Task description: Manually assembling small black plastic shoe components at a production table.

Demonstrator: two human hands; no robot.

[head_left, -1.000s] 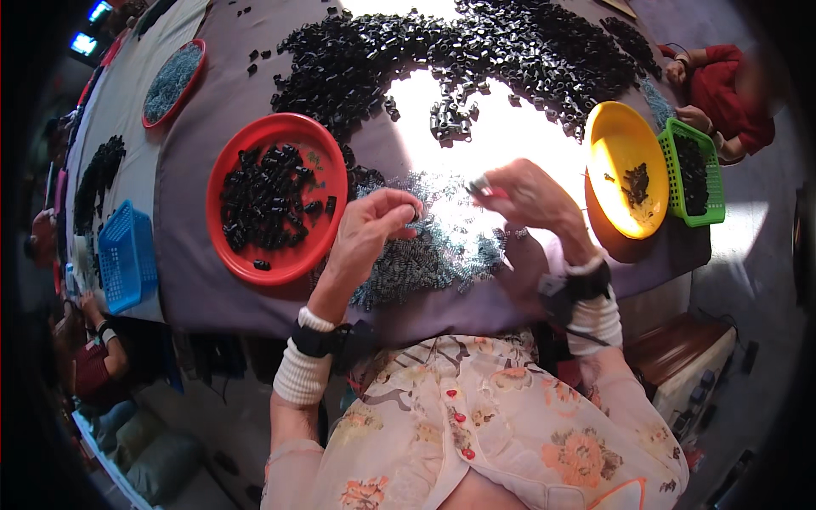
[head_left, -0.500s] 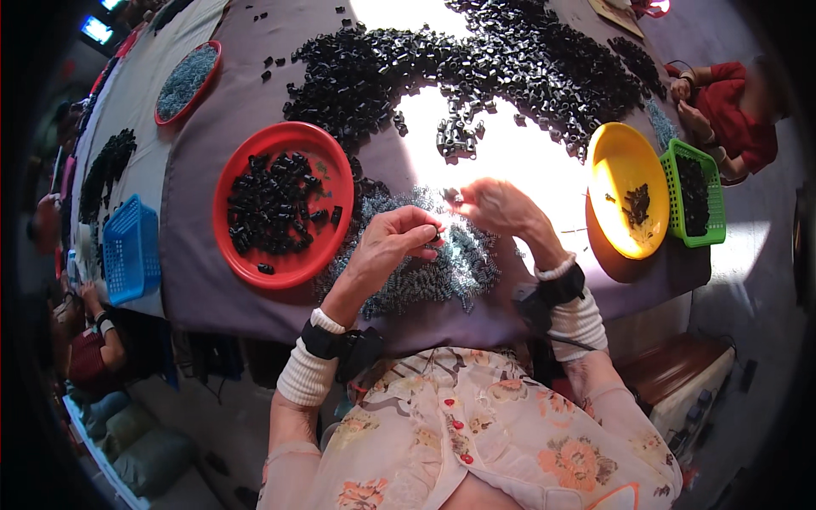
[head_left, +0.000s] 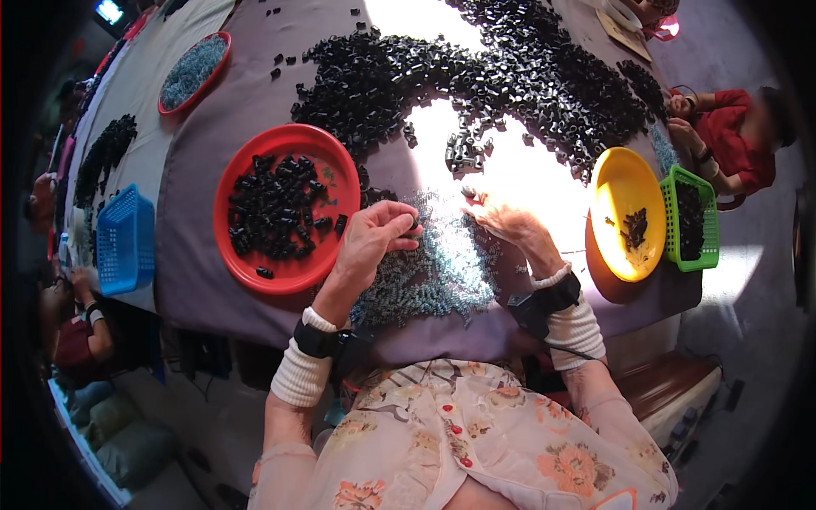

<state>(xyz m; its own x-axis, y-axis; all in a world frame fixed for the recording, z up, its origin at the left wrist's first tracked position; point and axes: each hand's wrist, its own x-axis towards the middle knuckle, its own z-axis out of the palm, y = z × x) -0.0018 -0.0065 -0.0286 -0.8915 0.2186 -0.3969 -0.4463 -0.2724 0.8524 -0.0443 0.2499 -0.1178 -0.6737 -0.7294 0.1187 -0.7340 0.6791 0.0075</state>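
Near the middle of the frame, the left hand has its fingers curled together and pinches a small dark piece at the fingertips, just over the heap of small grey-blue springs. The right hand lies at the upper right edge of the same heap; its fingertips are pressed together on something very small, probably one spring, but it is too tiny to tell for sure.

The risk here is that the parts slip: they are small and the pinches are light, so a dropped piece may fall into the heap and become hard to find again. Springs may also tangle with each other and several can come up together.

Left of the hands, the red plate holds black cylindrical pieces and touches almost the heap, so a wide move of the left wrist may push it. A big spread of black pieces covers the upper part of the table. At right stand a yellow plate and a green basket; at far left a blue basket.
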